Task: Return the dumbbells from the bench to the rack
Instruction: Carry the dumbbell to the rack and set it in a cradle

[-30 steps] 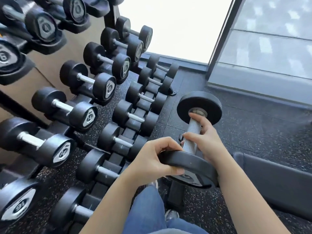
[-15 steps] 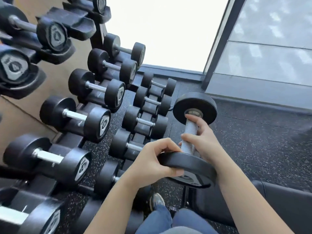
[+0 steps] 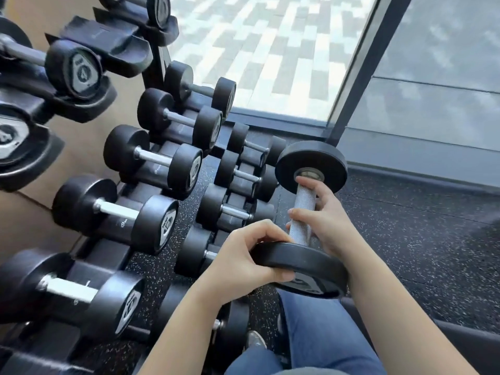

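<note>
Black tiered steel rack (image 3: 116, 50) fills everything left of the grip. It is loaded with black round-headed dumbbells with chrome handles (image 3: 113, 212), and a lower row of smaller ones (image 3: 232, 209) sits just left of the hands. One upper cradle is bare.

Black speckled rubber floor (image 3: 419, 239) runs under and to the right of the grip. Tall glass window with a dark frame (image 3: 270, 50) is beyond it. Black padded bench (image 3: 465, 336) is below and right of the right forearm, only its edge in view.

Blue denim trouser leg (image 3: 319, 334) is directly under the grip, with a grey shoe toe (image 3: 255, 341) just left of it.

Task item is a black disc-ended dumbbell with a knurled grey metal handle (image 3: 304, 209). It is in the air, off the bench and not on the rack, just right of the lower row. It is held tilted, with the handle running away from the person. The far head is just past the right fingertips, the near head low and close to the body.

Right hand (image 3: 330, 223) has its fingers wrapped round the handle from the right. Left hand (image 3: 243, 261) clamps the rim of the near head from the left, with fingers curled over the top edge and thumb along the side.
</note>
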Demonstrator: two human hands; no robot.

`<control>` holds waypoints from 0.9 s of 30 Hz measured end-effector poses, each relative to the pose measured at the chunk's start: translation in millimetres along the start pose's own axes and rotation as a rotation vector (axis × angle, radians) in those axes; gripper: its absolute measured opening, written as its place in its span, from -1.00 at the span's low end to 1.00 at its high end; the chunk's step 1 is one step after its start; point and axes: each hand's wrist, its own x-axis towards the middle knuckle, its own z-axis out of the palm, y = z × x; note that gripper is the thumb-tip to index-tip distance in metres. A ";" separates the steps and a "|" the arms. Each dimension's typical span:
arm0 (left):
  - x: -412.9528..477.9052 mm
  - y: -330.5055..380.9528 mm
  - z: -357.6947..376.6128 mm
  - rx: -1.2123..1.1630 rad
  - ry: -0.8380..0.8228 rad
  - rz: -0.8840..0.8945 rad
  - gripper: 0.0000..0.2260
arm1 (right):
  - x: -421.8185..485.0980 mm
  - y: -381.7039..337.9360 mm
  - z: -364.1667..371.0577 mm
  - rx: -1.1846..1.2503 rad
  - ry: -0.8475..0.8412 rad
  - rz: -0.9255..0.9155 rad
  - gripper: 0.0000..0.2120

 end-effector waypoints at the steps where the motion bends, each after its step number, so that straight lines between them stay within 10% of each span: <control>1: 5.4 0.0 -1.9 0.008 0.003 0.005 -0.69 | 6.8 -2.8 0.3 0.003 -0.002 -0.009 -0.44; 27: 364.5 8.0 -89.2 -0.009 0.254 0.011 -0.69 | 392.7 -126.9 -45.6 -0.173 -0.238 0.000 -0.48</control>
